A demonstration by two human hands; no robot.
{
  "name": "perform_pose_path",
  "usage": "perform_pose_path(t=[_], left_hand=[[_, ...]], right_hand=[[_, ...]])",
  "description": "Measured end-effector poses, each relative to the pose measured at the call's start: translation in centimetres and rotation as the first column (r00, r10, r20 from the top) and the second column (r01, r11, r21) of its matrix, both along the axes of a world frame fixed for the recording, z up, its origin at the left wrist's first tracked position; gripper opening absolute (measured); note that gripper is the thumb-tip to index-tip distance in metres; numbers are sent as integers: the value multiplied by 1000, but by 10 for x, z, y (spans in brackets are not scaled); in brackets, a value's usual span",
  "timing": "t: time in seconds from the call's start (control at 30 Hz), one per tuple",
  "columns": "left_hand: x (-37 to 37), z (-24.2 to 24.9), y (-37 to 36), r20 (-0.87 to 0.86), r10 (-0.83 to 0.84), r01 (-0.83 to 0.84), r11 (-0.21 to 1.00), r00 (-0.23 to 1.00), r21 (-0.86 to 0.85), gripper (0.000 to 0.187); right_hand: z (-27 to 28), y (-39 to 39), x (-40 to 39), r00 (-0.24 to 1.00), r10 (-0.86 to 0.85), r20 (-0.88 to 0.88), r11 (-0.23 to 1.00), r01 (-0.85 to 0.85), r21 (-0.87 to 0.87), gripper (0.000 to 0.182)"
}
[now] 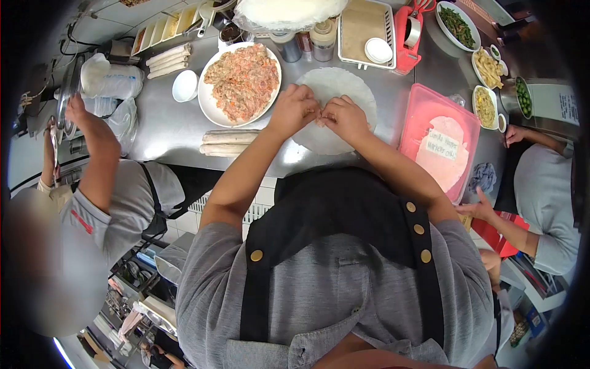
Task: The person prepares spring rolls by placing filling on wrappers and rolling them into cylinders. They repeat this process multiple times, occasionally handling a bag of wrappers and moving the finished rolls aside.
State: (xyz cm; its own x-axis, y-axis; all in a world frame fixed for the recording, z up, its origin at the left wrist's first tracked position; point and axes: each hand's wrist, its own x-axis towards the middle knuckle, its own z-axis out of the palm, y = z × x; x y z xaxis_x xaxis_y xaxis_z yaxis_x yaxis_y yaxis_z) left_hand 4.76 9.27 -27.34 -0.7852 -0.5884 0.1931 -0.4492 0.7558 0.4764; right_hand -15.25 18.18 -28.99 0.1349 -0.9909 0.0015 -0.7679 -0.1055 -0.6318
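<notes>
A thin round wrapper sheet (pixel 335 80) lies flat on the steel counter in front of me. My left hand (pixel 296 109) and my right hand (pixel 345 115) meet over its left part, fingertips pinched together. Between them shows a little pinkish minced filling (pixel 320 119), mostly hidden by the fingers. To the left, a white plate (pixel 206 106) carries a big heap of minced meat filling (pixel 241 80) with orange bits. Finished-looking rolls (pixel 226 142) lie beside my left forearm.
More rolls (pixel 168 60) and a small white bowl (pixel 185 85) sit at left. A pink lidded container (pixel 424 101) with a handwritten label stands right, near a red tape dispenser (pixel 407 40). Bottles (pixel 322 43) line the back. Co-workers stand left and right; one hand (pixel 482 209) reaches near the container.
</notes>
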Motion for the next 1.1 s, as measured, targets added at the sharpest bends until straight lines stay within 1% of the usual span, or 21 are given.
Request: perform_pose_path(t=[0.03, 0.1, 0.13, 0.2, 0.23, 0.3, 0.33, 0.43, 0.5, 0.53, 0.6, 0.63, 0.7, 0.83, 0.87, 0.9, 0.93, 1.0, 1.03, 1.07, 1.1], left_hand=[[2, 2, -3, -2, 0, 0, 1000, 1000, 1, 25], [8, 5, -5, 48, 52, -54, 998, 997, 44, 36], [8, 6, 0, 49, 53, -55, 997, 997, 48, 36], [3, 9, 6, 138, 18, -9, 998, 990, -63, 49], [0, 11, 7, 139, 20, -11, 998, 990, -65, 49], [-6, 13, 8, 266, -4, -3, 1000, 964, 24, 53], [-5, 8, 7, 265, -6, -1, 1000, 964, 25, 53], [1, -3, -1, 231, -27, 18, 999, 973, 39, 49], [7, -3, -5, 197, -65, 65, 998, 978, 6, 36], [8, -2, -6, 198, -63, 63, 998, 978, 5, 36], [9, -2, -4, 16, 27, -25, 995, 1000, -92, 23], [12, -2, -4, 16, 28, -27, 996, 999, -87, 23], [18, -1, -8, 127, -47, 59, 993, 991, -99, 23], [24, 2, -17, 232, -60, 86, 991, 971, -105, 26], [25, 4, -11, 233, -62, 85, 992, 970, -91, 26], [22, 11, -7, 164, -13, 35, 991, 986, -133, 25], [18, 16, -5, 90, 34, -17, 984, 995, -179, 24], [12, 18, -4, 69, 63, -51, 986, 996, -161, 22], [13, 10, -4, 90, 20, -10, 995, 996, -103, 21], [16, 1, -5, 110, -25, 29, 999, 994, -41, 21], [18, -1, -6, 141, -18, 27, 998, 990, -58, 22]], right_hand=[[6, 1, 0, 1000, 0, -2, 1000, 0, 1, 32], [17, 7, 3, 997, -75, 25, 984, 78, -163, 32], [13, 9, 4, 997, -74, 25, 984, 77, -159, 32], [4, 6, 5, 992, -58, -114, 978, 34, -206, 31], [0, 4, 6, 992, -57, -113, 978, 33, -208, 31], [-8, 0, 8, 987, -17, -158, 993, -1, -115, 30], [-12, -1, 7, 987, -19, -158, 994, 1, -113, 30], [-13, -5, 6, 988, -11, -152, 998, 2, -64, 26], [-5, -4, 6, 989, -49, -140, 997, 39, -73, 26], [0, -4, 7, 989, -47, -140, 997, 37, -74, 26], [8, -3, 8, 995, -101, 15, 980, 102, -169, 27], [2, -2, 9, 995, -99, 15, 981, 101, -165, 27], [-9, -6, 14, 998, -61, 19, 990, 63, -126, 31], [-4, -5, 14, 998, -53, -15, 994, 52, -93, 30], [2, -4, 13, 997, -67, 24, 982, 70, -174, 26], [4, -2, 13, 995, -80, 63, 962, 94, -257, 23], [-2, 0, 13, 995, -83, 63, 963, 97, -253, 23], [-16, -8, 13, 998, 29, 62, 971, -13, -239, 19], [-16, -12, 13, 998, 27, 61, 967, -10, -255, 19], [-17, -12, 13, 998, -8, 60, 979, 20, -205, 19], [-12, -10, 13, 998, -43, 56, 988, 51, -148, 19]])
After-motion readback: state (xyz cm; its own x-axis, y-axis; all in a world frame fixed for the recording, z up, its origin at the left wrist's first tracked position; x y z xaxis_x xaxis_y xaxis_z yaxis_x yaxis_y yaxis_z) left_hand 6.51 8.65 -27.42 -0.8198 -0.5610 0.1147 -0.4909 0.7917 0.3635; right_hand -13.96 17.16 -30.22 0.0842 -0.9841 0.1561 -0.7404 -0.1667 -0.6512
